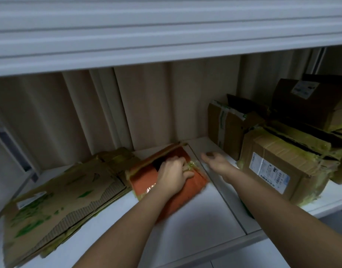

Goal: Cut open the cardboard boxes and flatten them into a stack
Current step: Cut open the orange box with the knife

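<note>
Two forearms are reaching onto the white shelf [195, 219], where the left hand [173, 176] is gripping the orange box [187, 190] mid-shelf while the right hand [217, 161] is hovering open; pressing evenly should probably collapse it flat beside the flattened stack [56, 202].

One head-worn wide-angle view, looking forward and down into a shelf bay.

We're close in over the white shelf [195, 215], both forearms running up from the bottom edge to the hands; the ribbed shutter [166, 26] fills the top, flattened cardboard [56, 202] sits at lower left, boxes [272, 171] at right, edges bowed by the lens.
</note>
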